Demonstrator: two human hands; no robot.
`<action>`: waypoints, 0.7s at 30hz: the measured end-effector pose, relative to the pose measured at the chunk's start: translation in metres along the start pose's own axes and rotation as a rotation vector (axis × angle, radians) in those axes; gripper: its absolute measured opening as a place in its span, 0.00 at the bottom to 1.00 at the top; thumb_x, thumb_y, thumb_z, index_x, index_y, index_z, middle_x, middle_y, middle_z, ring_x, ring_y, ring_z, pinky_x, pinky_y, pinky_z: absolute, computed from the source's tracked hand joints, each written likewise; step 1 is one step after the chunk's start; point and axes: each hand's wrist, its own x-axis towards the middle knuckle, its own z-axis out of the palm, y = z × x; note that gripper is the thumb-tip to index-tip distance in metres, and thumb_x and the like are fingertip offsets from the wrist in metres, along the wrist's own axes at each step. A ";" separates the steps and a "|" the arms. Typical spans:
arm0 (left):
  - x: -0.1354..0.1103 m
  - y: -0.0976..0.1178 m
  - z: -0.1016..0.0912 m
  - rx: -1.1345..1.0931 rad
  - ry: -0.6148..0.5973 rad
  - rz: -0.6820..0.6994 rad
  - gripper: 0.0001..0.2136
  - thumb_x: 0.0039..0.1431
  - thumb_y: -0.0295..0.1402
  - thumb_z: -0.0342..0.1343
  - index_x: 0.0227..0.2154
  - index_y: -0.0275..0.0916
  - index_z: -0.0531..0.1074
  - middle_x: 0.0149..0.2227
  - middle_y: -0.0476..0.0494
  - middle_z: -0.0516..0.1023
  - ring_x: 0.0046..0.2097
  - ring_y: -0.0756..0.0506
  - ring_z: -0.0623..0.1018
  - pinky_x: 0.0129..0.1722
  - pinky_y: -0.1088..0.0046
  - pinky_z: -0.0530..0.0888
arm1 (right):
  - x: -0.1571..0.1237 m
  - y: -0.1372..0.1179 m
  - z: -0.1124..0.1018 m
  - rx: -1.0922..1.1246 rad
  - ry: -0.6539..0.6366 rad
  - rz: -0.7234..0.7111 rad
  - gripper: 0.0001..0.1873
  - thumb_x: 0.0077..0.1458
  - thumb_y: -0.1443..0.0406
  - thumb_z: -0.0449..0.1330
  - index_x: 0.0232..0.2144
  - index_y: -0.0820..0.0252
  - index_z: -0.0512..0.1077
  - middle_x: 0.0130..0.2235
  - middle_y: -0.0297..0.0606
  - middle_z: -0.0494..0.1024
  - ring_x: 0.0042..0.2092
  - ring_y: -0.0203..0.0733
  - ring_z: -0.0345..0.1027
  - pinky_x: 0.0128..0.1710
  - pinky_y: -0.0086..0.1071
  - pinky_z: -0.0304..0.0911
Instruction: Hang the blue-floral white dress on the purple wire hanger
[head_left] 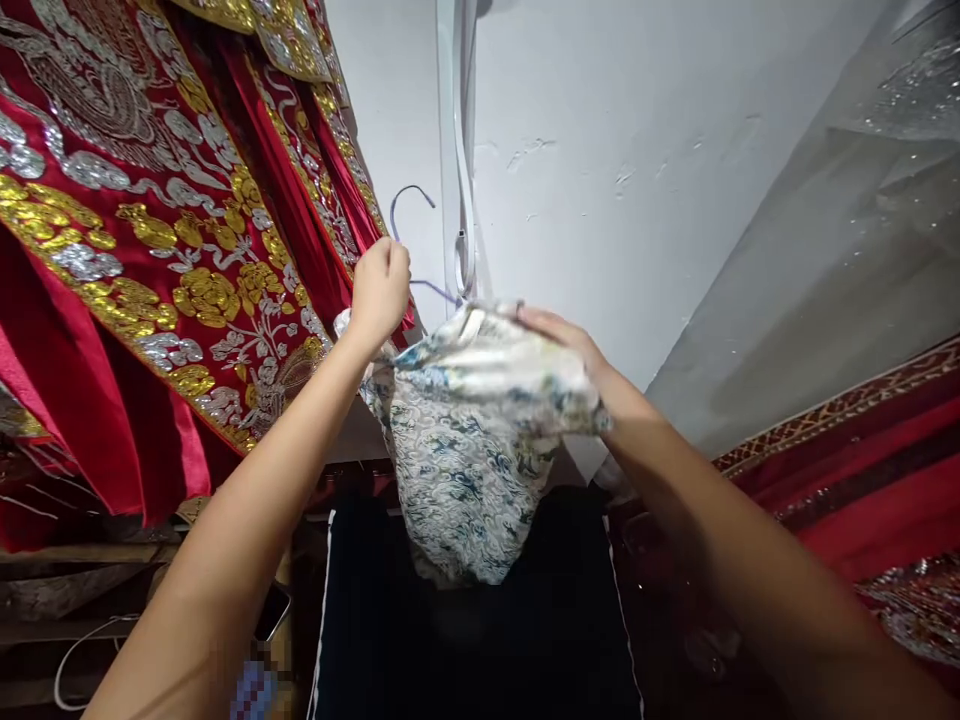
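A patterned shirt (465, 480) in white, blue and green hangs in front of me, partly on a thin purple-blue wire hanger (435, 288). The hanger's hook rises above my left hand (382, 285), which is closed around the hanger just below it. At the shirt's right shoulder, my right hand (559, 330) grips the cloth, its fingers along the upper edge; the thumb is hidden. Fabric near that hand is smeared by motion. One arm of the hanger shows by the collar; the rest is covered by the shirt.
Red curtains (225, 250) with gold and silver embroidery hang at left. A white strap or cable (459, 150) runs down the white wall (600, 130). Sheer glittery fabric (825, 260) and red cloth (885, 510) are at right. A phone (273, 612) lies low at left.
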 end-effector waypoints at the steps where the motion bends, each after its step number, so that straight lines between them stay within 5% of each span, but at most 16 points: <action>1: -0.010 0.005 -0.006 -0.091 -0.004 -0.018 0.20 0.71 0.42 0.40 0.23 0.42 0.60 0.23 0.46 0.66 0.30 0.46 0.70 0.33 0.68 0.67 | 0.001 0.002 -0.003 -0.052 -0.065 -0.032 0.15 0.56 0.52 0.63 0.35 0.57 0.77 0.38 0.39 0.80 0.40 0.43 0.75 0.43 0.38 0.72; 4: -0.052 0.031 -0.022 -0.304 -0.075 -0.076 0.24 0.72 0.49 0.34 0.21 0.43 0.57 0.19 0.50 0.58 0.23 0.49 0.64 0.26 0.69 0.65 | 0.000 0.012 0.002 -0.390 -0.192 -0.200 0.27 0.52 0.53 0.68 0.52 0.55 0.75 0.58 0.44 0.74 0.60 0.52 0.67 0.61 0.49 0.62; 7: -0.092 0.059 -0.034 -0.407 -0.183 -0.080 0.28 0.71 0.54 0.28 0.21 0.44 0.59 0.17 0.50 0.56 0.20 0.49 0.61 0.25 0.68 0.66 | -0.006 0.033 0.027 -0.787 -0.175 -0.405 0.57 0.43 0.53 0.72 0.70 0.52 0.52 0.70 0.47 0.54 0.71 0.62 0.45 0.68 0.60 0.45; 9: -0.108 0.073 -0.038 -0.415 -0.243 -0.084 0.31 0.69 0.55 0.24 0.23 0.44 0.64 0.17 0.49 0.57 0.21 0.48 0.64 0.26 0.67 0.69 | -0.012 0.050 0.044 -0.973 -0.145 -0.544 0.63 0.43 0.53 0.71 0.72 0.57 0.41 0.71 0.51 0.49 0.72 0.65 0.38 0.70 0.62 0.35; 13: -0.104 0.081 -0.045 -0.426 -0.325 -0.125 0.35 0.68 0.57 0.23 0.36 0.43 0.73 0.21 0.45 0.68 0.29 0.46 0.75 0.33 0.66 0.75 | -0.026 0.058 0.046 -1.130 0.051 -0.664 0.58 0.46 0.53 0.68 0.71 0.54 0.43 0.63 0.51 0.60 0.67 0.66 0.51 0.67 0.60 0.48; 18: -0.072 0.052 -0.066 -0.565 -0.603 -0.273 0.38 0.63 0.65 0.29 0.51 0.42 0.72 0.41 0.36 0.80 0.46 0.40 0.81 0.42 0.60 0.79 | -0.034 0.026 -0.008 -1.289 0.466 -0.549 0.50 0.46 0.55 0.67 0.69 0.50 0.53 0.55 0.48 0.65 0.57 0.64 0.59 0.56 0.59 0.58; 21: -0.078 0.019 -0.071 -0.605 -0.579 -0.423 0.44 0.58 0.68 0.24 0.54 0.42 0.72 0.47 0.33 0.81 0.48 0.37 0.81 0.44 0.55 0.79 | -0.026 0.009 -0.038 -1.346 0.613 -0.446 0.49 0.46 0.52 0.68 0.67 0.55 0.57 0.52 0.50 0.65 0.54 0.65 0.60 0.55 0.60 0.58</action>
